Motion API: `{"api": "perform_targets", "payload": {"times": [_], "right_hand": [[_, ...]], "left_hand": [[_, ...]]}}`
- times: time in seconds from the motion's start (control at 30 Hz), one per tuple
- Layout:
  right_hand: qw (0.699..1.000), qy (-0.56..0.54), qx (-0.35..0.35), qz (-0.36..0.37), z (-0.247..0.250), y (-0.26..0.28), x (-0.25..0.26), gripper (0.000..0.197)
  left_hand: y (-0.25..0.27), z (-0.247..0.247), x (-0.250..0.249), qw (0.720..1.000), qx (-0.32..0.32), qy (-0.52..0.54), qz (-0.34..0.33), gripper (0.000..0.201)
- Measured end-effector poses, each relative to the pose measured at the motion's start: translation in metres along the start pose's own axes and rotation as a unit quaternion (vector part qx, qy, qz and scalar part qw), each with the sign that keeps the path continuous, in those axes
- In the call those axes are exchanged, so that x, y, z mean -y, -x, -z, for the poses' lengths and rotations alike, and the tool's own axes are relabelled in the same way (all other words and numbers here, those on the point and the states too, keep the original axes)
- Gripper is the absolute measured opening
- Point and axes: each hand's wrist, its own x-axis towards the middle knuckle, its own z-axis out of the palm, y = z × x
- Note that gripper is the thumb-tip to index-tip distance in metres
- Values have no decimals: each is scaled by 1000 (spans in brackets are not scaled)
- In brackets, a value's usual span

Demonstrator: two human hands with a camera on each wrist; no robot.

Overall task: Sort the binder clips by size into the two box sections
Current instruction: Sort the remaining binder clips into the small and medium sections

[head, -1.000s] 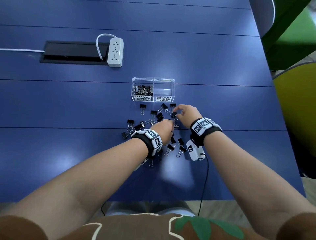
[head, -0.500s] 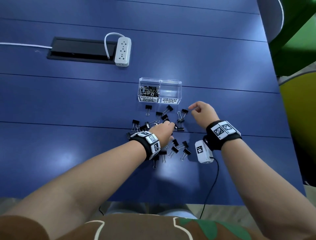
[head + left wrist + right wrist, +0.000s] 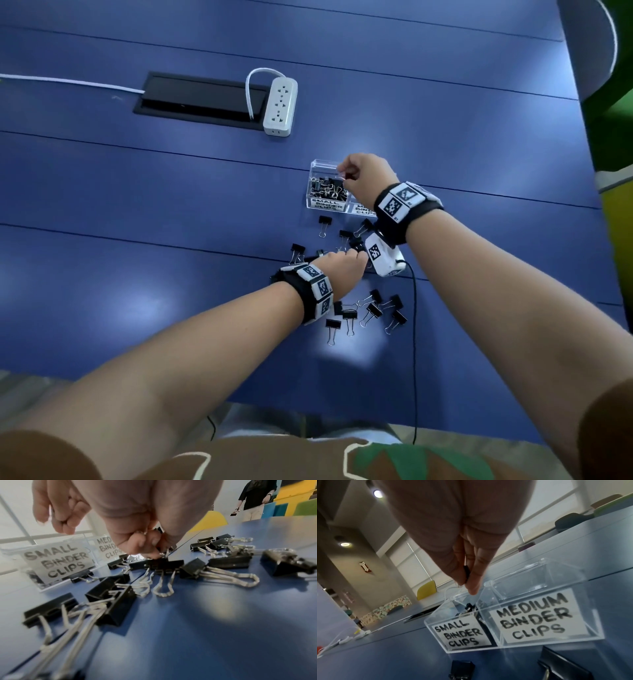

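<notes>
From the head view the right hand (image 3: 366, 174) hangs over the clear box (image 3: 317, 200), above the section labelled SMALL BINDER CLIPS, which already holds a heap of clips; what it carries is hidden there. The right wrist view shows it: thumb and fingers pinch a small black clip (image 3: 466, 573) just above that section's rim, with the MEDIUM section beside it apparently empty, though the clear walls make that hard to judge. The left hand (image 3: 342, 270) is down among the loose binder clips (image 3: 371, 311) scattered on the blue table (image 3: 171, 205) nearer the person. Only the left wrist view shows its fingers (image 3: 137, 545) curled and pinching the wire handles of a clip (image 3: 163, 565) in the pile. A white power strip (image 3: 280, 106) lies farther back.
</notes>
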Motion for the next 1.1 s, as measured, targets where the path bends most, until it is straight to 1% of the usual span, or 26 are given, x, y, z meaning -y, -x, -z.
{"api": "perform_targets", "payload": {"times": [0.07,0.13,0.17,0.23,0.27,0.3,0.33,0.4,0.5,0.57,0.7,0.77,0.8,0.87,0.93,1.0,1.1], "right_hand": [[1000,20,14,6,-3,-5,4,30],[1000,15,6,6,-4,-5,4,31],[1000,7,-7,2,-3,-3,3,29],[999,-17,-40,-5,1,4,-2,25],[998,-29,-54,-8,3,9,-6,24],[997,-38,-63,-11,4,16,-10,22],[997,-44,-67,-15,5,23,-15,21],[996,-47,-65,-29,2,41,-25,18],[996,-57,-35,-58,-11,74,-40,19],[997,-51,7,-59,-25,98,-47,20],[992,6,126,-26,-50,137,-47,17],[987,26,157,-9,-61,148,-47,20],[986,33,165,-1,-66,151,-47,22],[983,47,177,11,-77,155,-47,26],[982,58,177,18,-83,157,-47,26],[985,60,163,10,-83,156,-47,24],[991,53,118,-17,-74,151,-52,21]], "left_hand": [[4,4,7,999,-2,43,0,23],[7,12,17,994,-32,104,29,15],[7,16,23,986,-52,147,66,14],[3,31,38,956,-90,234,153,15],[-2,38,47,940,-113,265,185,17],[-7,47,55,928,-135,282,201,19],[-13,56,62,925,-155,283,201,21],[-26,72,75,933,-181,259,175,22],[-45,88,88,951,-182,204,144,23],[-55,92,93,961,-174,170,132,23],[-61,88,91,971,-157,145,105,20],[-56,84,86,973,-164,141,81,22],[-52,83,83,971,-179,140,70,23],[-39,80,77,965,-210,146,62,23],[-21,73,73,959,-226,160,67,21],[-1,59,73,956,-216,179,82,19],[30,28,78,957,-164,209,117,17]]}}
